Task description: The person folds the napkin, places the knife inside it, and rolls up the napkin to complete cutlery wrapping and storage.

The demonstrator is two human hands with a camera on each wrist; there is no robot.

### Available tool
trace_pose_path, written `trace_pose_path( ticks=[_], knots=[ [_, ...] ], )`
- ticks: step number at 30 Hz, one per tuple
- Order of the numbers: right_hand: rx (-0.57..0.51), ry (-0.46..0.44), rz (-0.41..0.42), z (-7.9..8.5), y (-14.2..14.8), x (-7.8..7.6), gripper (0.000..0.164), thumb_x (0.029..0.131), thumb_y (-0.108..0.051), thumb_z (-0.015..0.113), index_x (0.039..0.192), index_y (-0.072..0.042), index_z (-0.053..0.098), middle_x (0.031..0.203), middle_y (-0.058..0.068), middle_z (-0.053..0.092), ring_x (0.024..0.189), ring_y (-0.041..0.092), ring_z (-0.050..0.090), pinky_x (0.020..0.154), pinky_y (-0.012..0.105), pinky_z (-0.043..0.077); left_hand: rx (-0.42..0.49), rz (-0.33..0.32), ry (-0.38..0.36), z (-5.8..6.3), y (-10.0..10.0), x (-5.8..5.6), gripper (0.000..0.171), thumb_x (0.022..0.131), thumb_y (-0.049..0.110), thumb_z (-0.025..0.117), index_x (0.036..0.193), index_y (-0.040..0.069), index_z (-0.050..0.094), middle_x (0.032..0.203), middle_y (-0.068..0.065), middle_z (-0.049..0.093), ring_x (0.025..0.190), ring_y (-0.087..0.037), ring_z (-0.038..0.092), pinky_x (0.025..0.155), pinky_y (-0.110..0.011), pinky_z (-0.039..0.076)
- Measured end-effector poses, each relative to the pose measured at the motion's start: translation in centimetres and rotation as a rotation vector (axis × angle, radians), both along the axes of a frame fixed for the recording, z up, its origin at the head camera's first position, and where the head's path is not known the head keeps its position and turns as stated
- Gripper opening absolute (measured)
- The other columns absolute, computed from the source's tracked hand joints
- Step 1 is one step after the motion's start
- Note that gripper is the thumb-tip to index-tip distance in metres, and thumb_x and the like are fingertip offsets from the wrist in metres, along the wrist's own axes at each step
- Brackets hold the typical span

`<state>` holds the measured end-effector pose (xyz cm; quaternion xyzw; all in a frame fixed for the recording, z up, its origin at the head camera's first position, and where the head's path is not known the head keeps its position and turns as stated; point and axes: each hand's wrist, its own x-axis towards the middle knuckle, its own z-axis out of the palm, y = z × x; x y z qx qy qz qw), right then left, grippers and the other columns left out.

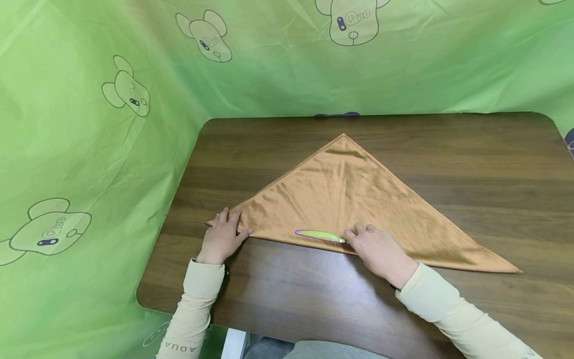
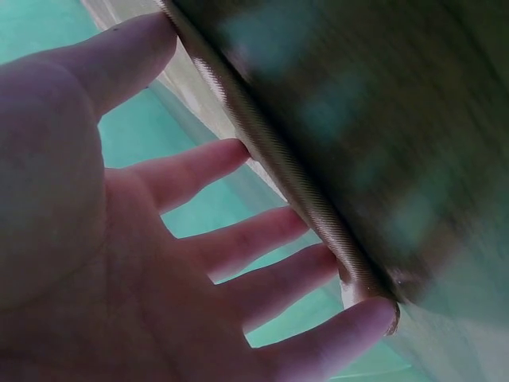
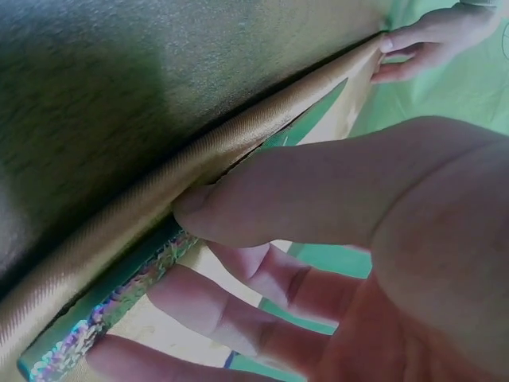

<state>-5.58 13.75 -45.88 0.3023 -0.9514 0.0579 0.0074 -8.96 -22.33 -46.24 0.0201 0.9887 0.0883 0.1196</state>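
Resting near the left corner of a copper-coloured cloth [image 1: 309,199], the left hand [image 1: 220,240] touches it with spread, fairly straight fingers and clasps nothing. The right hand [image 1: 378,252] pinches a slim green piece [image 1: 318,234] between thumb and fingers, just inside the cloth's long near edge; the right wrist view shows a glittering section [image 3: 119,300] by the fingers, though what the piece is cannot be told for sure. The two hands are well apart. The cloth lies on the bench [image 1: 471,159] as a broad triangle, its point away from the person and its right corner free of either hand. From the rounded near edge and doubled rims, the folding in half looks finished, with some creases left across the face. The slim green piece lies along that edge with no cloth wrapped over it, so any work with it, perhaps pressing the fold or rolling the cloth around it, seems barely begun; the pictures do not settle which
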Motion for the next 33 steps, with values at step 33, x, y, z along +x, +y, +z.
trace_pose_path(
  ticks=[33],
  knots=[
    [-0.124, -0.272, -0.152, 1.4, 3.9, -1.5, 0.006, 0.089, 0.001, 0.057, 0.089, -0.002, 0.052, 0.075, 0.009, 0.043, 0.060, 0.019, 0.043, 0.049, 0.030, 0.038, -0.021, 0.012, -0.015, 0.2, 0.2, -0.1, 0.068, 0.092, 0.045, 0.059, 0.146, 0.010, 0.039, 0.148, -0.030, 0.035, 0.137, -0.049, 0.033, 0.102, -0.071, 0.031]
  ],
)
